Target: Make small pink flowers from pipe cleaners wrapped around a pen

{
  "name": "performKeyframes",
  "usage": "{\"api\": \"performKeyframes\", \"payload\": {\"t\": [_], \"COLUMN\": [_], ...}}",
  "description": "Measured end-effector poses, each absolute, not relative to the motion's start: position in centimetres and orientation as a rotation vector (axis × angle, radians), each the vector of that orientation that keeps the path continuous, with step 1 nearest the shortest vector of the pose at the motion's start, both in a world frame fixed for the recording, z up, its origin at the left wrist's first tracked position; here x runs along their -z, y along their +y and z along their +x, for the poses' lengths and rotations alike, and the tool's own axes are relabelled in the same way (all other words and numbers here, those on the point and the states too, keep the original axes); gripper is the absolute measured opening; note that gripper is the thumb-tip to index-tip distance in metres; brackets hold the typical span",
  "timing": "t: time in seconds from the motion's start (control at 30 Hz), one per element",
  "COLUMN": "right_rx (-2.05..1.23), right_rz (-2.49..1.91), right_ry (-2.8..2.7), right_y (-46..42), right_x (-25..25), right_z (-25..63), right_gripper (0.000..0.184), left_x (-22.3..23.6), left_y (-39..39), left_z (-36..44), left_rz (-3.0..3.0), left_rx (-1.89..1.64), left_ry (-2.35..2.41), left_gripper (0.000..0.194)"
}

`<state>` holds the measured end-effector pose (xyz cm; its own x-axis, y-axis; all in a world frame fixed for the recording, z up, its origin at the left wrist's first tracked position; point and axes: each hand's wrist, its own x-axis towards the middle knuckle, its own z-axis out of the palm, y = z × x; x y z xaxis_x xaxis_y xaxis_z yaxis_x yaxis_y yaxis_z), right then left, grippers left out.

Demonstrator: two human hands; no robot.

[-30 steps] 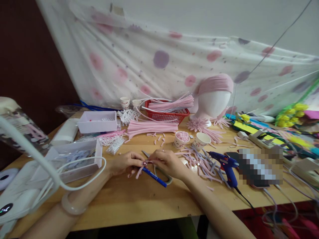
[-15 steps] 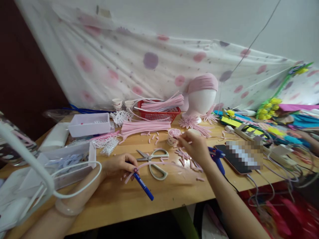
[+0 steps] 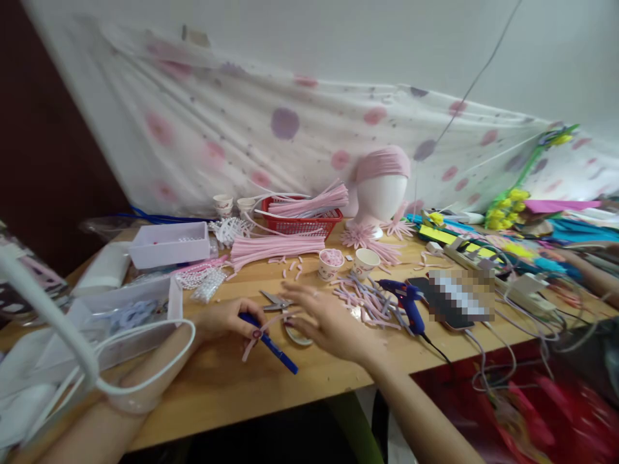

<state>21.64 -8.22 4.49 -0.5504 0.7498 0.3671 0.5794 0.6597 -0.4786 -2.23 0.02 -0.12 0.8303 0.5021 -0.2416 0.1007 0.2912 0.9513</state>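
Note:
My left hand (image 3: 235, 325) is closed on a blue marker pen (image 3: 278, 354) and a thin pink pipe cleaner (image 3: 248, 349), which cross at the fingertips. The pipe cleaner's far end runs right, toward my other hand. Over the table, my right hand (image 3: 333, 322) has its fingers stretched and apart; I see nothing gripped in it. Behind and beneath that hand lie scissors (image 3: 275, 301) with light handles, partly covered. Near its far side stand a paper cup (image 3: 331, 269) filled with short pink pieces and a second paper cup (image 3: 366, 263).
Cut pink and grey pieces (image 3: 370, 303) lie right of my right hand, beside a blue glue gun (image 3: 410, 306) and a phone (image 3: 449, 316). Behind are a pink bundle (image 3: 275, 250), a red basket (image 3: 302, 225) and a white mannequin head (image 3: 382, 196). White boxes (image 3: 169, 248) stand left.
My right hand left the pipe cleaner beside my left hand, reached out to the filled cup, then came back toward the scissors. My left hand kept the marker and pipe cleaner. The view shifted right.

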Motion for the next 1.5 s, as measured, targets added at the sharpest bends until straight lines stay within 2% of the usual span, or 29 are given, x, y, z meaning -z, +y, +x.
{"api": "performKeyframes", "payload": {"t": [0.27, 0.43, 0.6, 0.7, 0.87, 0.93, 1.07, 1.13, 1.23, 1.5], "right_rx": [-0.203, -0.368, -0.578, -0.570, -0.557, -0.760, -1.540, -1.768, -1.878, -1.926], "right_rz": [-1.023, -0.898, -1.084, -1.239, -1.289, -1.257, -1.194, -1.149, -1.082, -0.946], "right_ry": [-2.443, -2.205, -2.040, -2.123, -2.196, -2.078, -1.458, -1.181, -1.011, -0.914], "right_y": [-5.7, -3.5, -3.1, -3.1, -3.0, -2.9, -2.4, -2.1, -2.0, -2.4], "right_x": [-3.7, -3.5, -3.3, -3.2, -2.9, -2.7, -2.2, -2.0, -1.8, -0.9], "right_z": [19.0, 17.8, 17.2, 17.5, 17.6, 17.6, 17.6, 17.5, 17.3, 16.8], "right_gripper": [0.042, 0.031, 0.019, 0.022, 0.016, 0.017, 0.036, 0.038, 0.036, 0.039], "left_x": [0.7, 0.9, 0.9, 0.6, 0.4, 0.6, 0.8, 0.6, 0.3, 0.7], "left_y": [0.1, 0.1, 0.1, 0.1, 0.0, 0.0, -0.1, -0.2, -0.4, -0.8], "left_z": [-1.8, -1.9, -1.7, -1.3, -0.8, -0.7, -0.5, -0.5, -0.4, -0.1], "left_rz": [1.057, 0.922, 0.794, 0.783, 0.810, 0.856, 1.109, 1.247, 1.323, 1.275], "left_rx": [-0.576, -0.739, -0.856, -0.944, -1.067, -1.096, -1.129, -1.133, -1.157, -1.111], "left_ry": [0.597, 0.577, 0.639, 0.695, 0.759, 0.795, 0.902, 0.980, 1.038, 0.872], "left_gripper": [0.035, 0.042, 0.042, 0.039, 0.037, 0.037, 0.034, 0.029, 0.026, 0.031]}}
